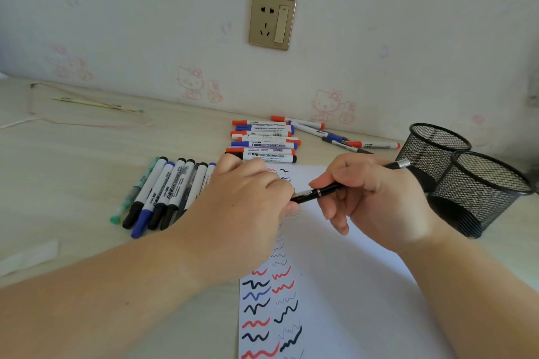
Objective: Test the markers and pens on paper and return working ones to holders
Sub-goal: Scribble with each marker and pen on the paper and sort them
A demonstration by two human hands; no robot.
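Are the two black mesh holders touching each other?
Cannot tell. In the head view the nearer mesh holder overlaps the farther mesh holder, so their walls meet in the picture, but the overlap hides whether they are in contact or a gap lies between them.

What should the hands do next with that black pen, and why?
Probably pull the cap off. The left hand grips one end of the black pen and the right hand holds its barrel above the paper, which already carries many squiggles. I cannot see a bare tip yet.

A pale wooden desk (pixel 87 154) carries whiteboard markers (pixel 262 144), scribbled paper (pixel 335 285) and two mesh holders (pixel 478 192).
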